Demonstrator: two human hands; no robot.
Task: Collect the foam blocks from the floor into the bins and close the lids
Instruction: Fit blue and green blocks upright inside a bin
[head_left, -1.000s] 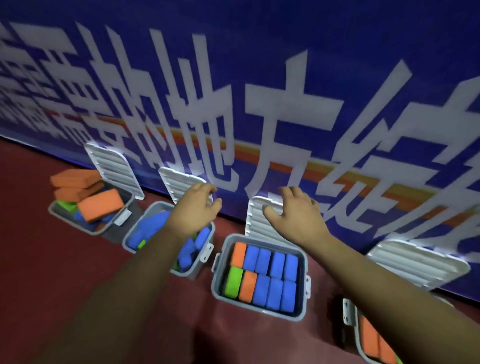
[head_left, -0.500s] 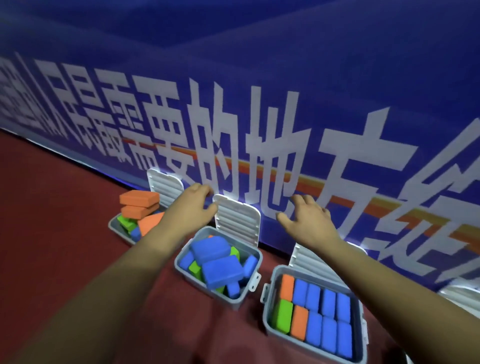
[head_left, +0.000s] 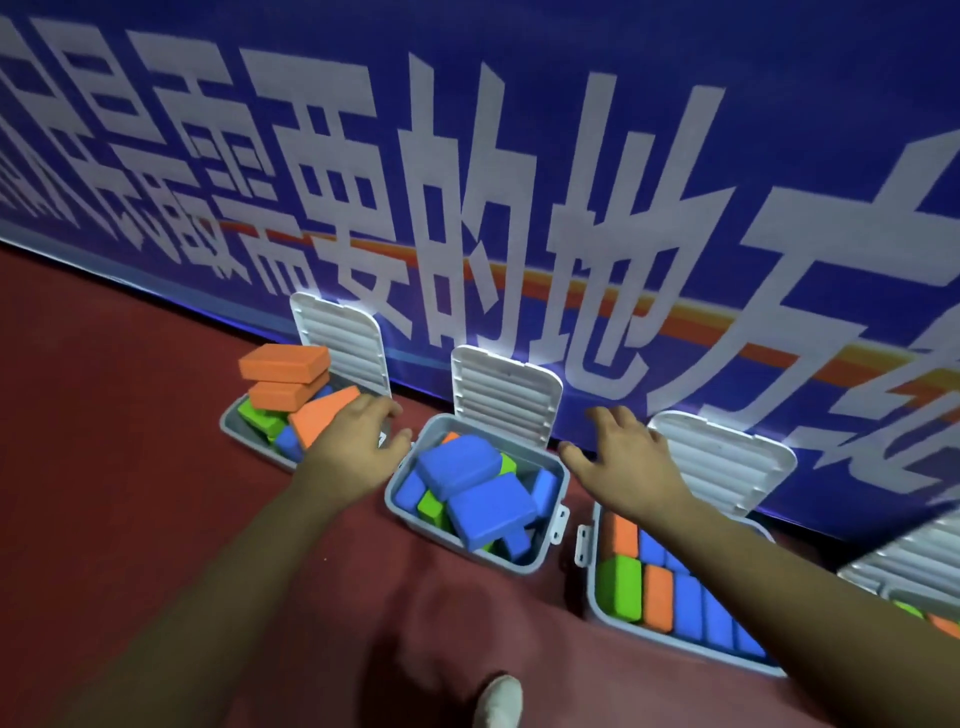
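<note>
The middle bin (head_left: 462, 548) sat on the red floor (head_left: 130, 493) against a blue banner (head_left: 675, 130), its ribbed lid (head_left: 504, 400) standing upright. Loose blue blocks (head_left: 457, 467) were heaped in it, the top ones at or above the rim. That was the likely trouble: swung down as things lay, the lid would probably land on the pile and the latch would not catch, or a block could squeeze out onto the floor. The left bin (head_left: 228, 418) looked worse, with orange blocks (head_left: 283, 361) stacked well above its rim. The right bin (head_left: 593, 597) held blocks packed flat, so its lid (head_left: 727, 462) should close easily.

Your arms reached forward, one on each side of the middle bin. Your left hand (head_left: 353, 447) hovered palm down between the left and middle bins, fingers loosely bent, holding nothing. Your right hand (head_left: 623, 462) was spread wide just right of the upright lid, fingers straight, also holding nothing. Whether either hand touched a bin could not be told.
</note>
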